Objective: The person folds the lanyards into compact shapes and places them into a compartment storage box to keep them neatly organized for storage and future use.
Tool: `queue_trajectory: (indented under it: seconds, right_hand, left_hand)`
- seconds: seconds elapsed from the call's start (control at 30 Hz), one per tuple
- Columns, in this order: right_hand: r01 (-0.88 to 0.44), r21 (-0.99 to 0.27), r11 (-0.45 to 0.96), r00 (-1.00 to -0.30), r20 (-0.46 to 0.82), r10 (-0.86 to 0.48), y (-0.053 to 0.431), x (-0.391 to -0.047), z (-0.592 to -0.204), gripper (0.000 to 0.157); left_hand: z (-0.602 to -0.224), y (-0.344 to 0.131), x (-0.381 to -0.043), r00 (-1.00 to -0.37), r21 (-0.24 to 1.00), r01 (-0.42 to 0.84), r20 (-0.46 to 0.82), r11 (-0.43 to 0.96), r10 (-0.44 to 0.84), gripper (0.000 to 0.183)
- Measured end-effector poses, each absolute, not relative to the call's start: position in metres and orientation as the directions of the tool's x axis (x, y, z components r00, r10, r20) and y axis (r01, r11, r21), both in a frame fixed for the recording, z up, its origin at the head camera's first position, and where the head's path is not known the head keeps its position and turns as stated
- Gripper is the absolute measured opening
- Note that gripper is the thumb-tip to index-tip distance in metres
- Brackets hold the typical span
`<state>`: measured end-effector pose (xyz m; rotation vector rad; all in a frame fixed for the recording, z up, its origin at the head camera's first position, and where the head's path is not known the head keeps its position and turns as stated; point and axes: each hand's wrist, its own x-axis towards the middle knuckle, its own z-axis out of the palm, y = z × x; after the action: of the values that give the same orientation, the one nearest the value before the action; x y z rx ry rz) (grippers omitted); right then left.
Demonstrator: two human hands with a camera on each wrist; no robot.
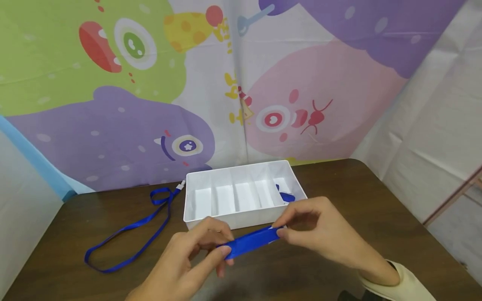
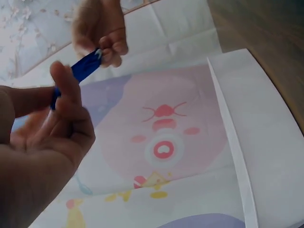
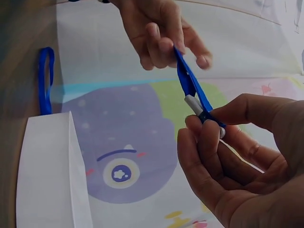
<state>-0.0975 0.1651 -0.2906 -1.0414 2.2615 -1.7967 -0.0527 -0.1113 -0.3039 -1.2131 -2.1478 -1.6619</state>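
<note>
Both hands hold a blue lanyard [image 1: 252,243], folded into a short flat band, above the table in front of the white box. At its left end, the left hand [image 1: 192,255] pinches the band between thumb and fingers. The right hand [image 1: 324,232] pinches the other end, where a white clip [image 3: 192,103] shows in the right wrist view. Stretched between the hands, the band slopes up toward the right in the head view. From the right wrist, its layers look slightly parted.
A white box [image 1: 241,220] with several compartments stands behind the hands; its rightmost compartment holds a blue piece [image 1: 288,197]. Left of it, another blue lanyard [image 1: 134,226] lies looped on the brown table [image 1: 376,209]. A cartoon-printed cloth [image 1: 211,88] hangs behind.
</note>
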Motion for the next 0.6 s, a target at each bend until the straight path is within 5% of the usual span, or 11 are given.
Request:
queue_trajectory:
  seconds: [0.3,0.6]
  right_hand:
    - [-0.483,-0.871,0.095,-0.713,0.327,-0.62,0.164,-0.093,-0.291,0.022]
    - [-0.442,-0.885,0.147,-0.741,0.269,-0.615,0.165,-0.099,-0.292,0.019]
  left_hand:
    - [-0.3,-0.122,-0.055,-0.504,0.869,0.445,0.442,-0.216,0.741,0.025]
    - [-0.301,-0.117,-0.056,-0.476,0.682,0.722,0.613,-0.119,0.631,0.024]
